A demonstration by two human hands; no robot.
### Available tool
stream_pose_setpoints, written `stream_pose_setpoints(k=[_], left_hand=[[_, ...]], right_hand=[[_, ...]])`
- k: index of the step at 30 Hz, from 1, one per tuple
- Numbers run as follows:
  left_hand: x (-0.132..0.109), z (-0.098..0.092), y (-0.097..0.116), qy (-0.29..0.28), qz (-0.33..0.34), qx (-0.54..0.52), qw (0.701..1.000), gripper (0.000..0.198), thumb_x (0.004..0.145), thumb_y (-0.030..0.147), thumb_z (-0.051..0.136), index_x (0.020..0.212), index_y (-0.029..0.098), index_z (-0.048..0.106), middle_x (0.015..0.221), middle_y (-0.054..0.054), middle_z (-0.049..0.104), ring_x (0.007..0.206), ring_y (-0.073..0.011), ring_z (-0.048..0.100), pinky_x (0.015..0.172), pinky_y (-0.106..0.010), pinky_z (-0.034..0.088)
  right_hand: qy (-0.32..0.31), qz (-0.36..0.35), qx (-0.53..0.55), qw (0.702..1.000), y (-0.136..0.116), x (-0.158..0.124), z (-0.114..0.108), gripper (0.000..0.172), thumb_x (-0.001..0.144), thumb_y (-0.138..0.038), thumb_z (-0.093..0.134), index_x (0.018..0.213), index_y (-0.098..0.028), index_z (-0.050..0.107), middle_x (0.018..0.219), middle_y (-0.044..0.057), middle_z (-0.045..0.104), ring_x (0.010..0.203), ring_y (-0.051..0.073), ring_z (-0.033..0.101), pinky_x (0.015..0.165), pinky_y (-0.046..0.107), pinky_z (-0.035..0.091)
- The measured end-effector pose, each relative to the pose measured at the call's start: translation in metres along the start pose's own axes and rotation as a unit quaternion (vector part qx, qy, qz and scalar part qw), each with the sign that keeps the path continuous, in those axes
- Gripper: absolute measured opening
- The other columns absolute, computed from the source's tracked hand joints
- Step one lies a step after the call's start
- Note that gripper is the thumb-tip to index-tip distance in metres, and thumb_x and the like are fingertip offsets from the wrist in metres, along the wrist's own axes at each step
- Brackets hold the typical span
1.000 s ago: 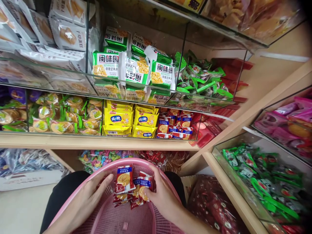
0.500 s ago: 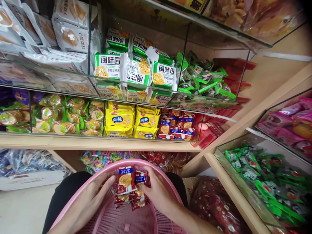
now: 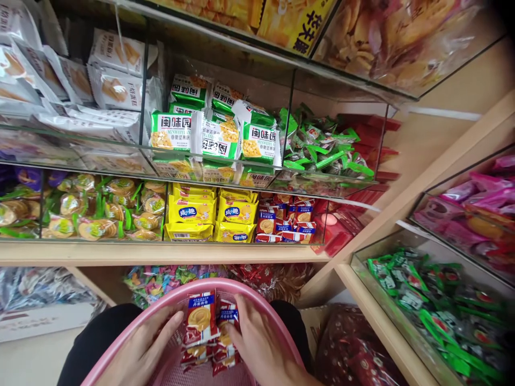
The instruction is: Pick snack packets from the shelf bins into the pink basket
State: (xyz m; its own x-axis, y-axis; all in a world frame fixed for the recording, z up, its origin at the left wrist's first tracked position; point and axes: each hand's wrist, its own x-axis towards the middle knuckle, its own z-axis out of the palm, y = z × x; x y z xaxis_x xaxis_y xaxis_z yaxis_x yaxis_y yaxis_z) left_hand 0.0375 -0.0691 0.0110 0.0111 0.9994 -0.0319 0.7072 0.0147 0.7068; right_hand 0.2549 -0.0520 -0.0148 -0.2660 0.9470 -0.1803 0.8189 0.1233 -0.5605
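- Left hand (image 3: 140, 343): is held open at bottom left of the frame, fingers spread and curving in toward the packets. Fingertips are right at the stack's left edge; can't tell if they're touching.
- Right hand (image 3: 261, 340): is spread at bottom centre-right, with its fingers pressing against the stack's right side. No clear pinch is showing.
- Red-and-blue biscuit packets (image 3: 200, 319): are bunching up between both hands at bottom centre, the front one tilting upright, all inside the rim.
- Pink plastic basket (image 3: 161, 297): is sitting across the person's lap at the bottom of the frame, with dark trousers (image 3: 96, 327) showing on either side.
- Handling: open hands working from both sides seem best here, keeping the loose packets together and inside the rim without crushing them.
- Shelf just ahead: small biscuit packets (image 3: 281, 220) are filling a clear bin at centre right, beside yellow cracker packs (image 3: 191, 212).
- Upper centre: green-and-white Minweiyuan packs (image 3: 171, 131) are sitting in another clear bin.
- Lower right: green-wrapped sweets (image 3: 426, 305) are lying in an angled bin on a wooden shelf (image 3: 386, 321).
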Motion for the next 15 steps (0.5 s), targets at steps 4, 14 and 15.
stream_pose_setpoints(k=[4,14,15], left_hand=[[0.001,-0.002,0.006,0.007,-0.011,-0.006,1.0,0.065,0.079,0.063,0.03,0.097,0.018,0.074,0.111,-0.009,0.072,0.108,-0.0292,0.064,0.098,-0.036,0.046],[-0.002,-0.003,0.007,0.014,-0.042,-0.018,0.999,0.064,0.075,0.062,0.032,0.094,0.019,0.075,0.112,-0.009,0.071,0.108,-0.0308,0.064,0.098,-0.04,0.043],[-0.002,-0.002,0.005,0.015,-0.04,-0.017,0.999,0.063,0.075,0.062,0.033,0.094,0.02,0.075,0.112,-0.008,0.07,0.108,-0.0306,0.064,0.098,-0.04,0.044]], right_hand=[[0.015,0.01,0.009,1.0,-0.001,-0.007,-0.003,0.052,0.088,-0.028,0.048,0.139,-0.018,0.045,0.134,0.021,0.054,0.116,0.041,0.056,0.091,0.052,0.049],[-0.025,0.006,0.043,0.999,-0.007,-0.01,-0.01,0.055,0.087,-0.03,0.048,0.138,-0.012,0.045,0.141,0.018,0.048,0.126,0.036,0.048,0.102,0.049,0.041],[-0.02,0.004,0.043,0.999,-0.006,-0.01,-0.012,0.054,0.086,-0.031,0.049,0.137,-0.013,0.046,0.139,0.018,0.05,0.125,0.036,0.05,0.101,0.048,0.042]])
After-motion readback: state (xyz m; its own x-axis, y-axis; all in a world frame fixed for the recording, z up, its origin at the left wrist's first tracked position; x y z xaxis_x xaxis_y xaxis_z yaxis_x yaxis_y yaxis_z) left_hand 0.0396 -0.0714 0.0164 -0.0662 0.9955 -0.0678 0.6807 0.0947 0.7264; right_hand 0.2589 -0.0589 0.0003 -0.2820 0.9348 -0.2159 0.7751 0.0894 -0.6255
